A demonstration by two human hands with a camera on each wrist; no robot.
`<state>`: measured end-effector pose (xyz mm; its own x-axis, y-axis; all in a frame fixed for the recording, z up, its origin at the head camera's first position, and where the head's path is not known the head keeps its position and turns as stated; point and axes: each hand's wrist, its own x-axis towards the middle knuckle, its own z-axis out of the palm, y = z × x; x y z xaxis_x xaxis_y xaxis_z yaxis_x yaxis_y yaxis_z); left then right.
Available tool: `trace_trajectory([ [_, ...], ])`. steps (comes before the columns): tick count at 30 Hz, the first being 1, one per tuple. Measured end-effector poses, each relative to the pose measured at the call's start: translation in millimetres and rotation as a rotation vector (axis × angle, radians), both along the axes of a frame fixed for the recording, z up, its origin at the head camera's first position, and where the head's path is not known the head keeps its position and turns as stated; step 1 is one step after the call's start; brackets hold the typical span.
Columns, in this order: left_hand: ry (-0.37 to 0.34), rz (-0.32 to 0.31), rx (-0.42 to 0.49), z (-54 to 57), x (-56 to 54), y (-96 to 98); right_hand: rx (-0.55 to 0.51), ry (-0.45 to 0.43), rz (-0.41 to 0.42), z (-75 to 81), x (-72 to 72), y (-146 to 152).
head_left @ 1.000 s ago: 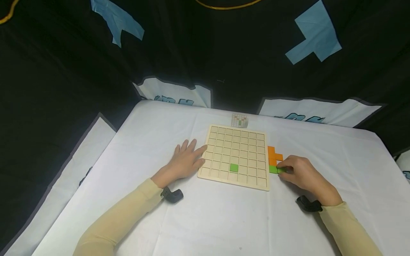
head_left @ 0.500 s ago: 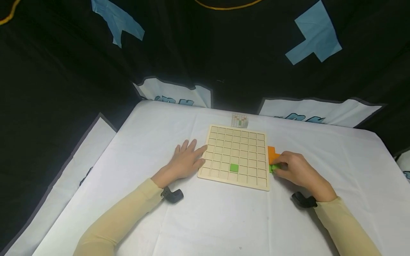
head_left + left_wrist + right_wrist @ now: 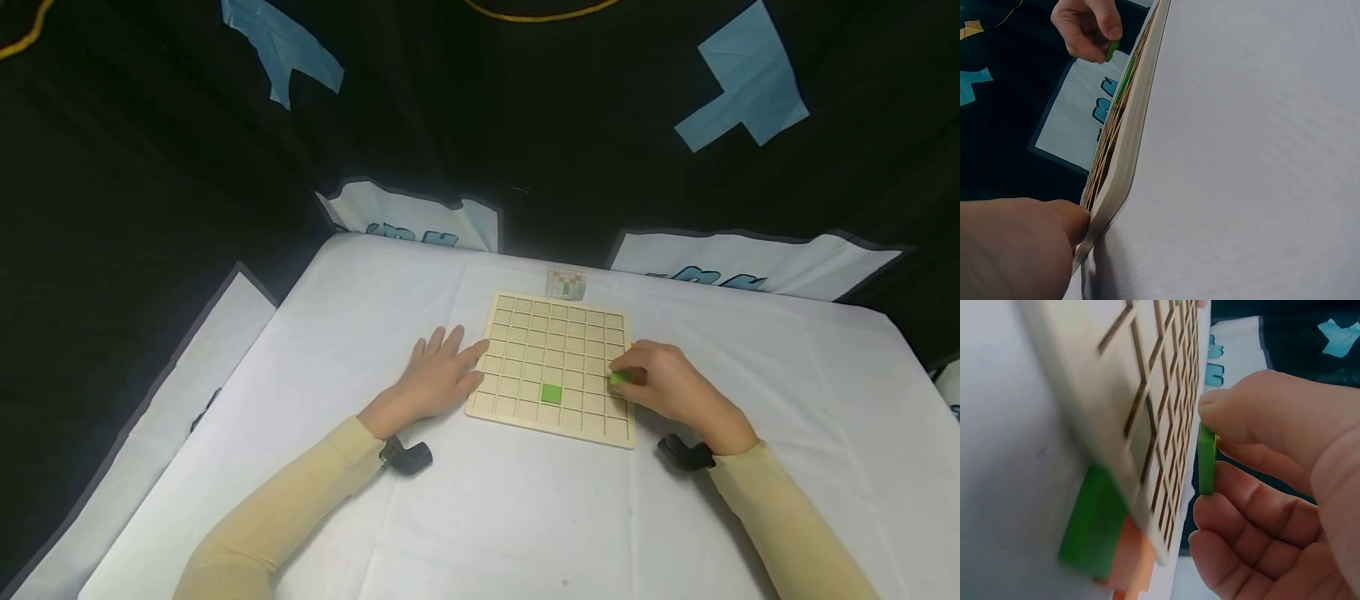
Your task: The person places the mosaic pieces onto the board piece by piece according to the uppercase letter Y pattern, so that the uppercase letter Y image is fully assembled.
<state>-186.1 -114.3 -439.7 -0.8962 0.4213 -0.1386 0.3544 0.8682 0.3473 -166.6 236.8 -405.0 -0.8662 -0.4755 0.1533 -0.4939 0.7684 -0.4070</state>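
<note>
The right hand (image 3: 663, 382) pinches a green tile (image 3: 1207, 459) over the right side of the grid board (image 3: 525, 358). The left hand (image 3: 431, 379), fingers spread, touches the board's left edge.

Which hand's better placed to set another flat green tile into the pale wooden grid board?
Likely the right hand: it pinches a green tile near the right edge of the board; the left hand touches the opposite edge, holding no tile.
</note>
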Motion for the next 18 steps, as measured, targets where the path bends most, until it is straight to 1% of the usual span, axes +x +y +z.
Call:
trace_trajectory([
  [5, -0.006, 0.0, 0.005, 0.5, 0.3, -0.1, -0.014, 0.009, 0.04, 1.5, -5.2, -12],
  [11, -0.011, 0.003, 0.009, 0.3, 0.2, -0.3, -0.004, 0.008, 0.068, 2.2, -10.8, -28],
  [18, -0.016, 0.008, 0.008, 2.2, 0.9, -0.4, -0.01, 0.045, 0.132, -1.8, -16.0, -41],
])
